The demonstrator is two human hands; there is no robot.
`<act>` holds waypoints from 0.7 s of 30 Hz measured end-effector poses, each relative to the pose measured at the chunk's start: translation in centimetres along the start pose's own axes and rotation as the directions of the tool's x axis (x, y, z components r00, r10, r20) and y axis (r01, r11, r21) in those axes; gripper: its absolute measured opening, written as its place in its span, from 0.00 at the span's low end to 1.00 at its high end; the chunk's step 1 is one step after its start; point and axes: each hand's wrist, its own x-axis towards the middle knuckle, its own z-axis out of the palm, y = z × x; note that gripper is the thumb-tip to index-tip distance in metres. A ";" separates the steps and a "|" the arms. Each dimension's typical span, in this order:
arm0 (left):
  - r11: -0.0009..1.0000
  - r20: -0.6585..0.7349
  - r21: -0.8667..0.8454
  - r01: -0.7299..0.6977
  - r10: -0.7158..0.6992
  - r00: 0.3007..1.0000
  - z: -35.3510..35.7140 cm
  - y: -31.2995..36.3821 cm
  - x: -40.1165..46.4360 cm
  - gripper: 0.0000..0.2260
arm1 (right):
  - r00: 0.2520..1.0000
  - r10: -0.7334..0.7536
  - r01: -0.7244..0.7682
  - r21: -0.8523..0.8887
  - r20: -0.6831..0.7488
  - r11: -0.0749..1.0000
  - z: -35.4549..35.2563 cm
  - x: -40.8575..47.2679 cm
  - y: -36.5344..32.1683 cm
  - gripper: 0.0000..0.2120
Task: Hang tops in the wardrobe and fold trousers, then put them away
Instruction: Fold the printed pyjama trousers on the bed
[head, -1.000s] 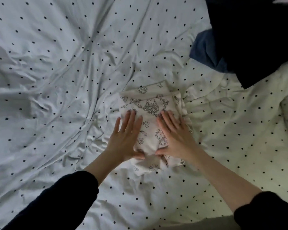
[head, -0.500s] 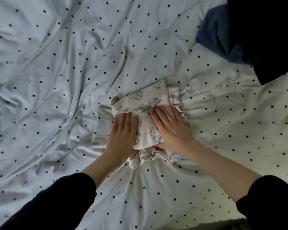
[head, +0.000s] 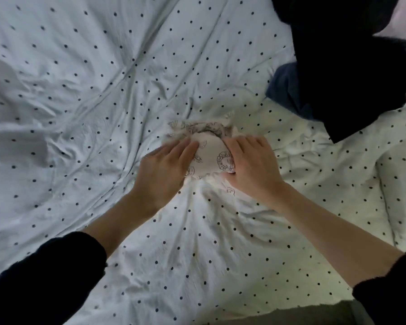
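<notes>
Left hand (head: 165,164) and right hand (head: 249,164) side by side, palms down, fingers extended forward.

Head view, close, straight down onto bedsheet (head: 85,95)

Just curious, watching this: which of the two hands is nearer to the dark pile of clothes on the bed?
The right hand, just below-left of the dark clothes. The left hand sits farther left, across the patterned cloth.
</notes>
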 end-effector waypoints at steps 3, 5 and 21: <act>0.990 -0.189 0.135 -0.029 0.055 0.980 -1.6 -1.1 0.0 0.19 | 0.961 -0.086 0.052 -0.133 -0.264 0.990 -1.6 1.9 -1.1 0.14; 0.973 -0.187 0.232 -0.014 0.059 0.981 -0.7 -1.4 -1.2 0.18 | 0.939 -0.089 0.034 -0.167 -0.331 0.985 -0.7 1.5 -2.1 0.14; 0.997 0.568 0.018 -0.076 0.052 0.821 7.0 0.2 -12.4 0.57 | 0.830 -0.144 0.194 -0.038 0.538 0.980 5.0 -9.9 -4.9 0.57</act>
